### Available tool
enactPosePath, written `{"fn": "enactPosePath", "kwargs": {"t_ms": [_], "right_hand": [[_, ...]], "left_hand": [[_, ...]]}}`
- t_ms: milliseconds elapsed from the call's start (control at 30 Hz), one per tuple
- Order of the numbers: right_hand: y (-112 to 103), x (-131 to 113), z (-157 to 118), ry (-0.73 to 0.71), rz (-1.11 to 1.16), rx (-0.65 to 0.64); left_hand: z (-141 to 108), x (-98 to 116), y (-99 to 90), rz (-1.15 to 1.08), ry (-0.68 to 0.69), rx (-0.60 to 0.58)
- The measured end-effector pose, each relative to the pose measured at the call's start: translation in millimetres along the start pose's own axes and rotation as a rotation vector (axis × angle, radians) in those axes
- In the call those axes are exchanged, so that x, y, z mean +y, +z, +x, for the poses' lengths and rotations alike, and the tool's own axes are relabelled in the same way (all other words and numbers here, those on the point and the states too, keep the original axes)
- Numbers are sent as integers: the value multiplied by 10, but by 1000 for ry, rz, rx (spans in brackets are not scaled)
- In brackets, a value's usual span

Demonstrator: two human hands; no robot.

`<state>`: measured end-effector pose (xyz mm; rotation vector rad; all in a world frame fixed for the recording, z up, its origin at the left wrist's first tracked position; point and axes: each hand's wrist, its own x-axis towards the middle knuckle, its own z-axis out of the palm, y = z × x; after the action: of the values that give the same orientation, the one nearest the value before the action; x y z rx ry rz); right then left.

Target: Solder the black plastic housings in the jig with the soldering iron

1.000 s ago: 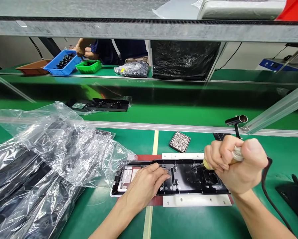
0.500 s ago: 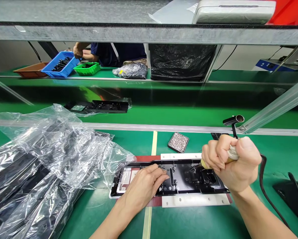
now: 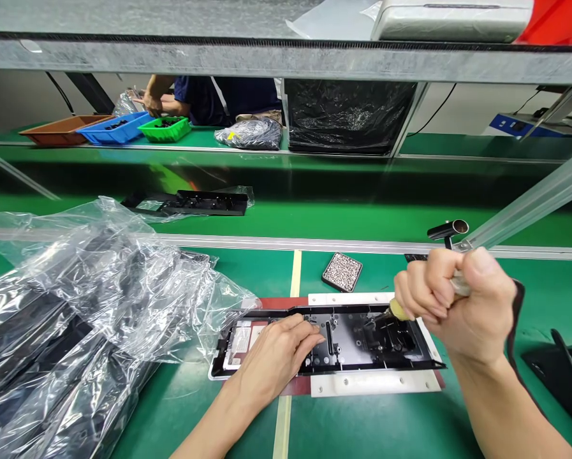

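Observation:
A long black plastic housing (image 3: 352,363) lies between white strips of a fixture (image 3: 376,384). My left hand (image 3: 286,347) rests on its left-middle part, fingers laid over it and holding nothing that I can see. Closed in a fist, my right hand (image 3: 458,299) grips a corded hand tool (image 3: 399,310) with a yellowish collar above the right part of the housing. The tool's thin tip points down-left at the inside of the housing. The tip's exact contact is too small to make out.
Clear plastic bags (image 3: 137,299) with dark parts cover the left side. Behind the housing lie a square container of small metallic bits (image 3: 342,272) and a black tube holder (image 3: 448,230). Farther back are another black housing (image 3: 213,203), coloured bins (image 3: 118,129) and a person's arms.
My right hand and the tool have moved slightly right, showing more of the housing's right end. My left hand is unmoved. Across the bench, the blue bin has been lowered from its tilt.

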<state>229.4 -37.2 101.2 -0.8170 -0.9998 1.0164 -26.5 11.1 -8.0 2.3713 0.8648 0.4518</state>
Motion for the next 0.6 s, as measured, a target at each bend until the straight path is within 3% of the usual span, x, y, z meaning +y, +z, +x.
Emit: {"fn": "enactPosePath", "kwargs": {"t_ms": [167, 367, 600], "right_hand": [[6, -161, 2, -62, -26, 128], [85, -175, 16, -79, -56, 140], [-59, -195, -61, -47, -38, 119]], "left_hand": [[-10, -6, 9, 3, 0, 3], [-26, 5, -7, 34, 5, 13], [-9, 10, 10, 52, 10, 11]]}}
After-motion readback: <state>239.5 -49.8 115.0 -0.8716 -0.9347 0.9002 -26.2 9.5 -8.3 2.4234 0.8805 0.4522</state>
